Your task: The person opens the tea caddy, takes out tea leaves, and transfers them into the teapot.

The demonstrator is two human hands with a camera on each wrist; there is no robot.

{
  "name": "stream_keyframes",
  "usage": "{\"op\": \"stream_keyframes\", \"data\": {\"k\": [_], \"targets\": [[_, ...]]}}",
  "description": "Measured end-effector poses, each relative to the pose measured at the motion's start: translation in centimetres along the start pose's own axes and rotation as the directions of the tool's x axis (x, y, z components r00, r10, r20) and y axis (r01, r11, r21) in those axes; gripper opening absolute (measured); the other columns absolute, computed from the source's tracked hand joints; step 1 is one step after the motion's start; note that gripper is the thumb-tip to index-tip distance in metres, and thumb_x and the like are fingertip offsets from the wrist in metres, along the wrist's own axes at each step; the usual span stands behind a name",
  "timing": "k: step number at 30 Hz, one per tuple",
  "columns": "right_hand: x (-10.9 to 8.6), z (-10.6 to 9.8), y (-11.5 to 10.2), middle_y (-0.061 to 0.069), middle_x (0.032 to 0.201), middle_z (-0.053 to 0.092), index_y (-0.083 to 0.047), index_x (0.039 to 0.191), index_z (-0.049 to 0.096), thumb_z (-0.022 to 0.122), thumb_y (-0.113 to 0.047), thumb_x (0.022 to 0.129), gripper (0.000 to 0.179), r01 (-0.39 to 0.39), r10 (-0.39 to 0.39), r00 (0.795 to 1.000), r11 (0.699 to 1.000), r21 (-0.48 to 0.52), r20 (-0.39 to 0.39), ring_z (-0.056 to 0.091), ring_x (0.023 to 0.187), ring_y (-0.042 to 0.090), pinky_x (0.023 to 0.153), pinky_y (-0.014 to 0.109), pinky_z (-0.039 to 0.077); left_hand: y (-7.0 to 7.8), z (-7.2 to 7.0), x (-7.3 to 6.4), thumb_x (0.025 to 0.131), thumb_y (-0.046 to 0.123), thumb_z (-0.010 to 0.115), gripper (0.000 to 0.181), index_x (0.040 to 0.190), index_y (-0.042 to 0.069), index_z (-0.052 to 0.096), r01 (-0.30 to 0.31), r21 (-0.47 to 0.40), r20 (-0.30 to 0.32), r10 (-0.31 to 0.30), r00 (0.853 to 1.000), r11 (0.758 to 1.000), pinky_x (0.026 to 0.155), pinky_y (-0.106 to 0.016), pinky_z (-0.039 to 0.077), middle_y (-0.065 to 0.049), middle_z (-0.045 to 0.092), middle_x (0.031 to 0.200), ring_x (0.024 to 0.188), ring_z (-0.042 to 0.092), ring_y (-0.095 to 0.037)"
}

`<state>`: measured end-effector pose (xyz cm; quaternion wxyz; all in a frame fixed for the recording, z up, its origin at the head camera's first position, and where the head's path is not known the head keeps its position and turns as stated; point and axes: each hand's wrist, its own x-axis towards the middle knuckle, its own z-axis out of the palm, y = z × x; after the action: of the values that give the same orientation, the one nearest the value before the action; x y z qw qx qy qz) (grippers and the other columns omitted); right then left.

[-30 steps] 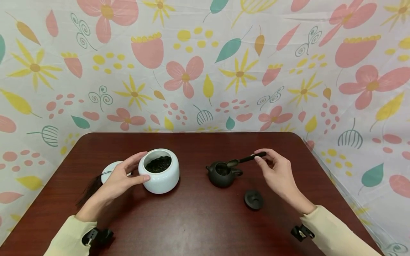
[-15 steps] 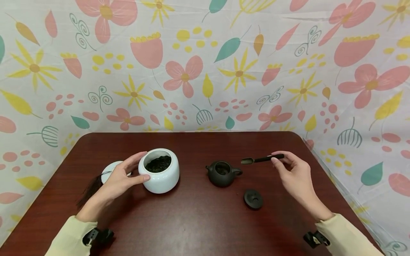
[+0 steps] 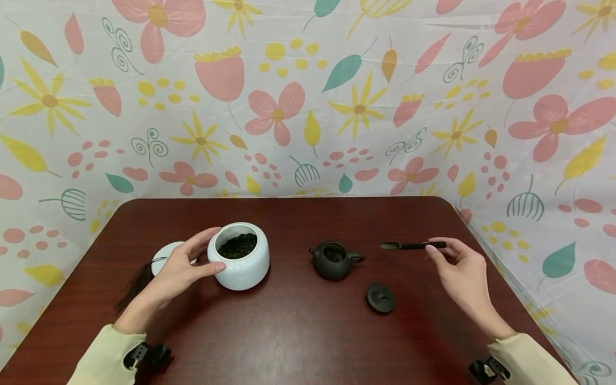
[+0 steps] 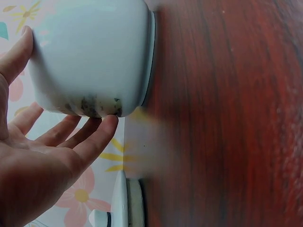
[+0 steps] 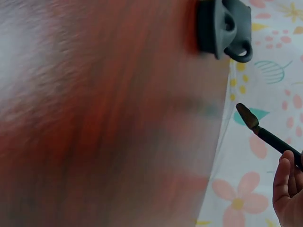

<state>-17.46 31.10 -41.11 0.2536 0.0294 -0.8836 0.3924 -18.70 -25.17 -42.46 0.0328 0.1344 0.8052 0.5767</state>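
My left hand [image 3: 180,264] holds the side of a white ceramic tea jar [image 3: 247,274], thumb on the near side and fingers behind. Dark tea leaves [image 3: 238,246] lie inside the jar, which stands on the table. In the left wrist view the fingertips rest against a small printed pattern on the jar [image 4: 94,52]. My right hand [image 3: 462,272] pinches the dark handle of a small tea scoop [image 3: 409,246]. The scoop is level, its bowl pointing left toward a small dark teapot [image 3: 332,270]. The teapot is uncovered, with some dark leaves inside.
The teapot's round dark lid [image 3: 380,299] lies on the table in front of the pot's handle. Behind my left hand is the jar's white lid [image 3: 166,254] with a dark tassel [image 3: 135,286]. A flowered cloth [image 3: 308,107] hangs beyond the dark red table [image 3: 298,331].
My right hand has drawn the scoop out of the teapot's mouth and moved right, bringing the scoop level. The left hand and the jar have stayed in place.
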Motion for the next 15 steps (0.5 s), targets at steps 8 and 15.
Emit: {"op": "stream_keyframes", "data": {"k": [8, 15], "targets": [[-0.7, -0.7, 1.5, 0.014, 0.088, 0.078, -0.008, 0.117, 0.076, 0.077, -0.018, 0.1, 0.02, -0.032, 0.032, 0.999, 0.999, -0.033, 0.014, 0.047, 0.041, 0.01, 0.038, 0.028, 0.027, 0.2, 0.0, 0.0, 0.096, 0.017, 0.082, 0.077, 0.162, 0.017, 0.042, 0.008, 0.007, -0.001, -0.008, 1.0, 1.0, 0.107, -0.037, 0.047, -0.012, 0.049, 0.157, 0.146, 0.043, -0.035], [-1.2, -0.9, 2.5, 0.013, 0.086, 0.078, -0.006, 0.116, 0.076, 0.078, -0.014, 0.098, 0.019, -0.026, 0.027, 0.999, 0.998, -0.059, 0.027, 0.064, 0.056, 0.007, 0.046, 0.021, 0.037, 0.2, 0.1, 0.0, 0.095, 0.015, 0.082, 0.077, 0.162, 0.016, 0.043, 0.004, -0.007, 0.0, -0.004, 1.0, 1.0, 0.104, -0.03, 0.047, -0.013, 0.05, 0.156, 0.145, 0.044, -0.034]]}}
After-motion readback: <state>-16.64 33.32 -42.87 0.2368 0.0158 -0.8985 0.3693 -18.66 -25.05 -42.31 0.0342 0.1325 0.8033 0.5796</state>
